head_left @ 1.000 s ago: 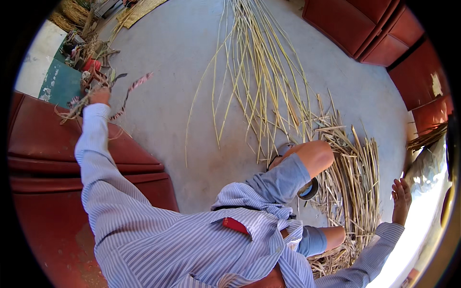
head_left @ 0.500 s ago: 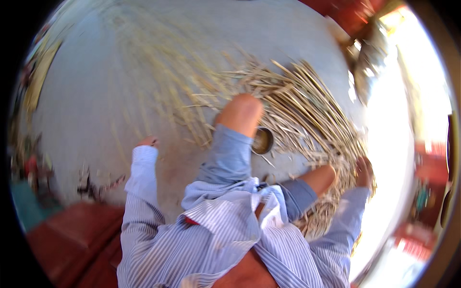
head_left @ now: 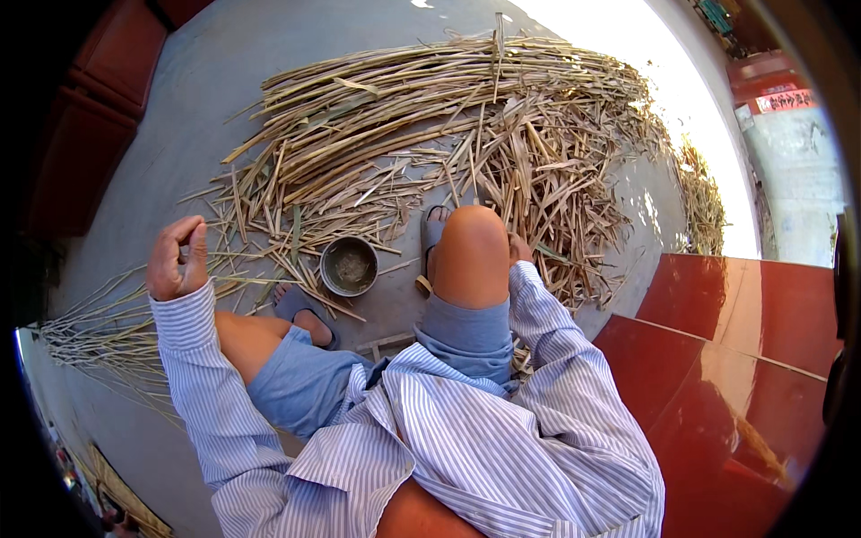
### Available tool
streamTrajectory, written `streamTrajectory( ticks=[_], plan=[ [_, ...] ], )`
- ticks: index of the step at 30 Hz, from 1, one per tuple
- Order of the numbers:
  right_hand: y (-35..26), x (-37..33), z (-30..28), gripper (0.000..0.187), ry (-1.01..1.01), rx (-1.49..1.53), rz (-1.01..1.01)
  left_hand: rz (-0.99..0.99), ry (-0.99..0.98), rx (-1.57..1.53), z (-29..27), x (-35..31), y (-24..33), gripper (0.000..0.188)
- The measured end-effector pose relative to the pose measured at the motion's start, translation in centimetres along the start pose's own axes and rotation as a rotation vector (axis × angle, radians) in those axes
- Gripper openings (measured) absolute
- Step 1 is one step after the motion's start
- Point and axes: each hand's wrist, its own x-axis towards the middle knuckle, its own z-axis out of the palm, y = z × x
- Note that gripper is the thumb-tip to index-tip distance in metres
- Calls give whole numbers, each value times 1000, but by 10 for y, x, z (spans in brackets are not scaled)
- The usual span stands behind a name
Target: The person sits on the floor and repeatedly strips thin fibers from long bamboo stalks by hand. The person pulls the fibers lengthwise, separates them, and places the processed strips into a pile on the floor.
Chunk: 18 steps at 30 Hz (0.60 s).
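My left hand (head_left: 178, 260) is raised over the floor beside my left knee. Its fingers are curled in and the thumb sits close to them; nothing shows in its grip. Below and around it, a fan of thin pale stalks (head_left: 99, 336) spreads over the floor at the left. My right hand (head_left: 518, 248) is down beside my right knee, at the edge of a heap of dry leaves and husks (head_left: 556, 170). The knee hides most of its fingers. A round metal bowl (head_left: 350, 266) with something dull in it stands between my feet.
A long bundle of dry stalks (head_left: 386, 94) lies across the floor ahead. Red furniture (head_left: 112, 67) stands at the far left, and a shiny red surface (head_left: 682, 332) is at the right. More straw (head_left: 700, 202) lies near the sunlit strip. A sandal (head_left: 432, 233) is on my right foot.
My view has swung to the right, so the stalk bundle now lies straight ahead. My left hand appears higher and more to the left. My right hand is now beside the knee.
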Motion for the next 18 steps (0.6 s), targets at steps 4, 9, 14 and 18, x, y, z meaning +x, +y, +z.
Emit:
streamTrajectory(
  ticks=[4, 9, 14, 18],
  plan=[
    [-18, 65, 46, 56, -30, 14, -207, 280, -222, -107, 107, 40, 21, 14],
    [-119, 113, 3, 55, -108, -236, -433, 378, -524, -51, 188, 17, 2, 14],
    [-126, 202, 36, 41, -21, -360, -629, 362, -796, -12, 233, 15, 6, 15],
    [-136, 249, 54, 40, -61, -461, -643, 310, -895, 34, 243, 6, 15, 19]
  ],
)
